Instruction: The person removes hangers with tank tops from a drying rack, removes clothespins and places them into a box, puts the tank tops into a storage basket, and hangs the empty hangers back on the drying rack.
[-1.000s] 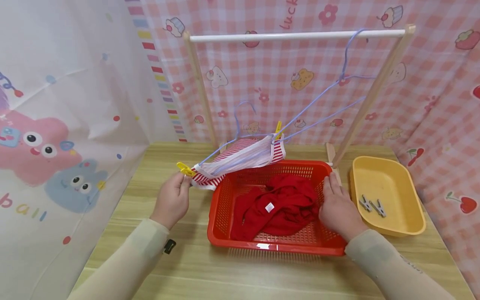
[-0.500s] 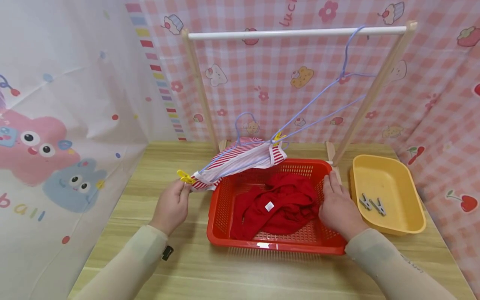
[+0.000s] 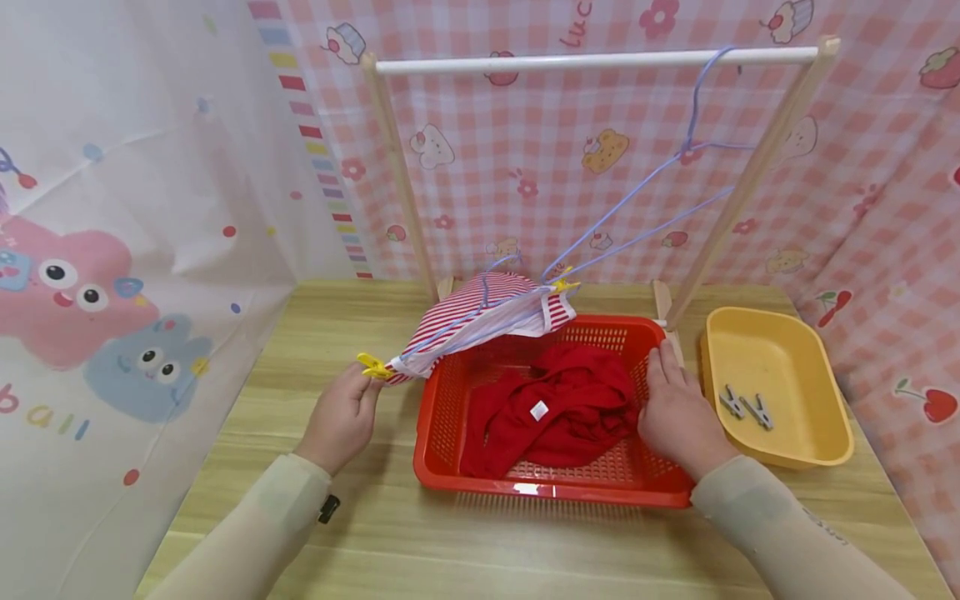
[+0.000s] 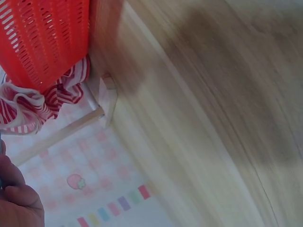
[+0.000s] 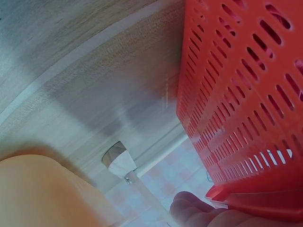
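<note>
My left hand [image 3: 341, 419] pinches the left end of a purple wire hanger [image 3: 484, 293] beside a yellow clothespin [image 3: 371, 364]. A red-and-white striped garment [image 3: 457, 310] is draped on that hanger, which tilts over the back left of a red basket [image 3: 551, 494]. A second yellow clothespin [image 3: 566, 286] grips the garment's right end. Crumpled red cloth [image 3: 510, 429] with a white tag lies inside the basket. With fingers straight, my right hand [image 3: 682, 417] rests on the basket's right rim; its fingertips [image 5: 187, 204] show in the right wrist view.
Behind the basket stands a rack with a white rod [image 3: 555, 64]. Another purple hanger [image 3: 695, 104] hooks over the rod, its lower end meeting the striped garment's right side. A yellow tub [image 3: 787, 367] at right holds grey clothespins [image 3: 759, 412].
The held hanger has tipped, its hook rising briefly and then swinging down toward the back. The right clothespin has turned from upright to nearly flat. My left hand shifted slightly downward; my right stayed put.
</note>
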`<state>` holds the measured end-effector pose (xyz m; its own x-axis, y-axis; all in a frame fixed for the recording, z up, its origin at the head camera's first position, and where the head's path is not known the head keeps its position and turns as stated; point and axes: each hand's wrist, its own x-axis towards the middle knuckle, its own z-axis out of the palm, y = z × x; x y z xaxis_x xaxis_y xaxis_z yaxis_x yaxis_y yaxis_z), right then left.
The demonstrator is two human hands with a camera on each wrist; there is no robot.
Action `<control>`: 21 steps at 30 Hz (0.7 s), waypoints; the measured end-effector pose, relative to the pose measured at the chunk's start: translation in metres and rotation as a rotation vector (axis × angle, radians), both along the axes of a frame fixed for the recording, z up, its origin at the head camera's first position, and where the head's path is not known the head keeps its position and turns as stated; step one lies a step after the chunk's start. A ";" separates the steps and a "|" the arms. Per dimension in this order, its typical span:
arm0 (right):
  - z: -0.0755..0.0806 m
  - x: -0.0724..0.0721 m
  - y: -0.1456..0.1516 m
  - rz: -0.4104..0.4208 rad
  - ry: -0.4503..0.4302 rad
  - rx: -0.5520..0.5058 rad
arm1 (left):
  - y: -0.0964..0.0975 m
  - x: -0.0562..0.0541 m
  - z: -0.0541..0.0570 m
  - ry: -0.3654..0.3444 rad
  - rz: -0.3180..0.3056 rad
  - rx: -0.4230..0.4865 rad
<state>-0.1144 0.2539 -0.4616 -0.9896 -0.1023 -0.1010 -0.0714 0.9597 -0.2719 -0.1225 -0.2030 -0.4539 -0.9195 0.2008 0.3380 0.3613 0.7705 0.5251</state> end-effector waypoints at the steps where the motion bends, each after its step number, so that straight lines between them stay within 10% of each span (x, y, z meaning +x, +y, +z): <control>1: 0.000 0.000 0.000 0.000 0.001 0.001 | -0.001 0.000 -0.001 0.001 -0.007 -0.001; 21: 0.001 0.000 0.000 -0.002 -0.008 -0.006 | -0.008 -0.004 -0.008 0.063 -0.096 -0.067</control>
